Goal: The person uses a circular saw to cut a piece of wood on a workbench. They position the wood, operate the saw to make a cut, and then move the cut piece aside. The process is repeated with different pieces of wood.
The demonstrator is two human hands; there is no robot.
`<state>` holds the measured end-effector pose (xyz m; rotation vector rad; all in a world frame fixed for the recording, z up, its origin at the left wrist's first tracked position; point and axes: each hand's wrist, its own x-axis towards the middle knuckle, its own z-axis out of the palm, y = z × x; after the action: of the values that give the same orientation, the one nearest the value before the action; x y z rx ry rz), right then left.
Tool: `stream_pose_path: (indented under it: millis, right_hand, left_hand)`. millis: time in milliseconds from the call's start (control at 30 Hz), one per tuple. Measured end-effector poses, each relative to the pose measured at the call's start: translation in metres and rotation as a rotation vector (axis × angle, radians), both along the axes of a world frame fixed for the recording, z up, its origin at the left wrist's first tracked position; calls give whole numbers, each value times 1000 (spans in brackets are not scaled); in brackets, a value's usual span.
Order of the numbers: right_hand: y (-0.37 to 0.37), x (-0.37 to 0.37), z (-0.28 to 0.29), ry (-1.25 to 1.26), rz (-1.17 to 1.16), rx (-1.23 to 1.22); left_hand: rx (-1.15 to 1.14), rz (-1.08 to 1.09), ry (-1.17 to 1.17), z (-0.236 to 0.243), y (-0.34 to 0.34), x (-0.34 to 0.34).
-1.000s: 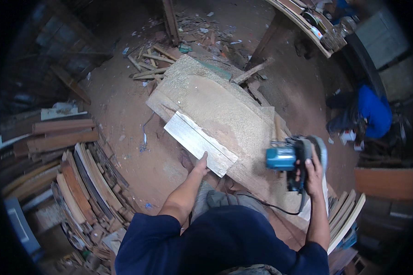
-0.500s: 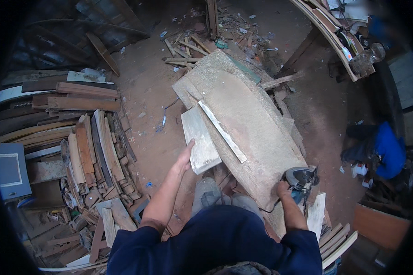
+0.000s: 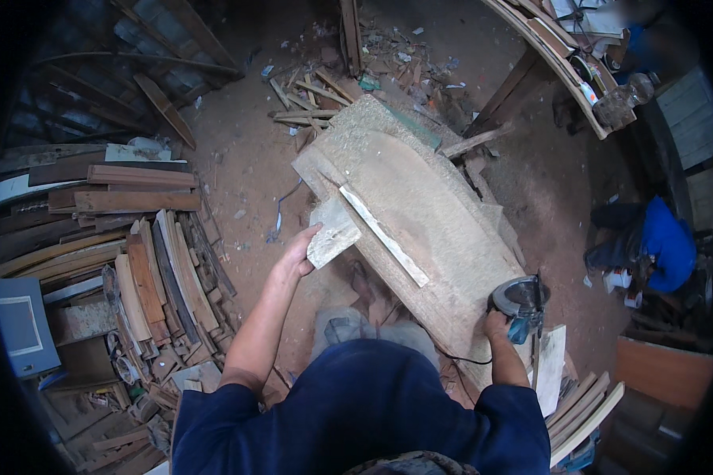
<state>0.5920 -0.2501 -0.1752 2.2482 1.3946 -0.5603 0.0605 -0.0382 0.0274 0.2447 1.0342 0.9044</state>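
My left hand grips a short, pale wooden board by its near left edge, tilted beside the workbench's left side. My right hand is closed round the handle of a circular saw at the near right end of the bench. The saw's cord runs back from it toward my body. A sawdust-covered workbench stretches away in front of me. A narrow white wood strip lies along its left part, apart from both hands.
Stacked planks fill the left side, near a grey-blue panel. Scrap wood litters the floor beyond the bench. At right, a person in blue bends low. A cluttered shelf curves across the upper right.
The board in my left hand has tipped, so it looks shorter, and has moved slightly left and away from me. The saw has turned a little in my right hand.
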Motion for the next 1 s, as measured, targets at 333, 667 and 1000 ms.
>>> stream_pose_path:
  millis: [333, 667, 1000]
  right_hand:
    - [4, 2, 17, 15, 11, -90]
    - [38, -79, 44, 116, 316, -77]
    - [161, -227, 13, 494, 276, 250]
  left_hand:
    - [-51, 0, 12, 2, 2, 3]
    - [-44, -36, 3, -6, 10, 0]
    - [-83, -85, -1, -20, -12, -8]
